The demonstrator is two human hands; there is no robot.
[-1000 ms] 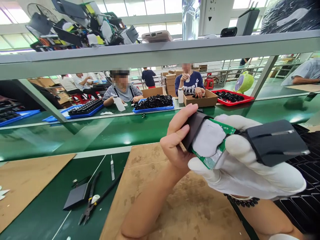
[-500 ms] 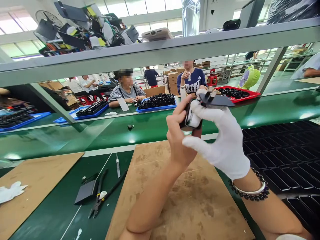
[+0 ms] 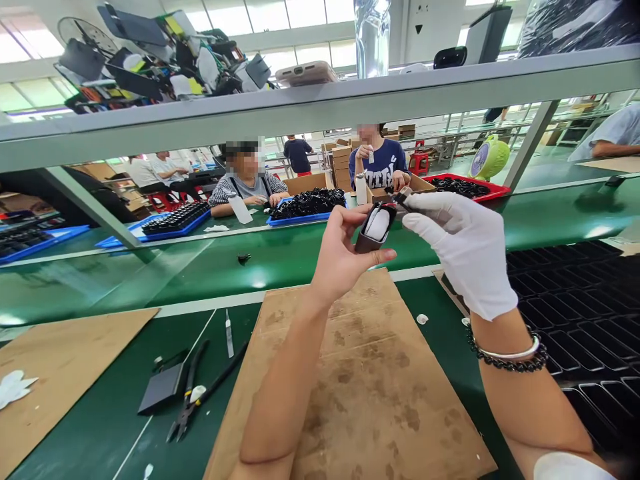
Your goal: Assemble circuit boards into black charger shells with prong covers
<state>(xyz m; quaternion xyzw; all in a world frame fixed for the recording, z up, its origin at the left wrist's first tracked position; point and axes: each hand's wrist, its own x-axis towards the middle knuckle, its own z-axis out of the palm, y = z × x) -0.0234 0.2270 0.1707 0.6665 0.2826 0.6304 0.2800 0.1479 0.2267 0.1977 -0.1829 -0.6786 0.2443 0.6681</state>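
Observation:
My bare left hand (image 3: 343, 257) is closed around a small black housing (image 3: 369, 244), thumb below and fingers behind it. The housing is tilted with its open end towards me, and a white padded piece (image 3: 379, 224) fills the opening. In a white glove, my right hand (image 3: 467, 250) pinches a small dark part with a metallic piece (image 3: 403, 196) at the housing's upper right. Whether that part touches the housing I cannot tell. Both hands are raised above the far end of a stained cardboard sheet (image 3: 360, 373).
Cutting pliers (image 3: 186, 407), a dark flat box (image 3: 163, 388) and a slim white-handled tool (image 3: 229, 337) lie at left. Rows of black casings (image 3: 565, 307) cover the right side. Across the green belt (image 3: 285, 257) are a blue tray (image 3: 310, 217) and two people. A shelf (image 3: 320, 107) spans above.
My right hand has moved right, away from the housing's front, exposing the white padding. My left hand has turned, so its thumb now shows beneath the housing. The view has shifted slightly.

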